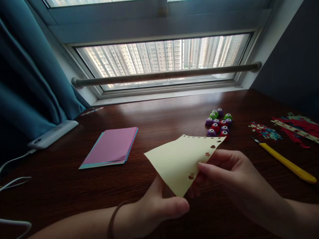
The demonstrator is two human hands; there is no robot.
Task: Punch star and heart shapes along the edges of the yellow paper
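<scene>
A pale yellow paper sheet (175,161) with small punched shapes (a heart, a star, others along its top edge) is held above the dark wooden table (62,186). My left hand (159,207) grips its lower corner from below, thumb on top. My right hand (231,174) pinches its right edge near the punched heart. Both hands hold the same sheet, tilted toward me.
A stack of pink and blue paper (111,147) lies to the left. Several small round craft punches (218,123) cluster behind the sheet. A yellow craft knife (286,162), confetti scraps (265,131) and red paper strips (299,127) lie right. A white power bank (52,133) with cables sits far left.
</scene>
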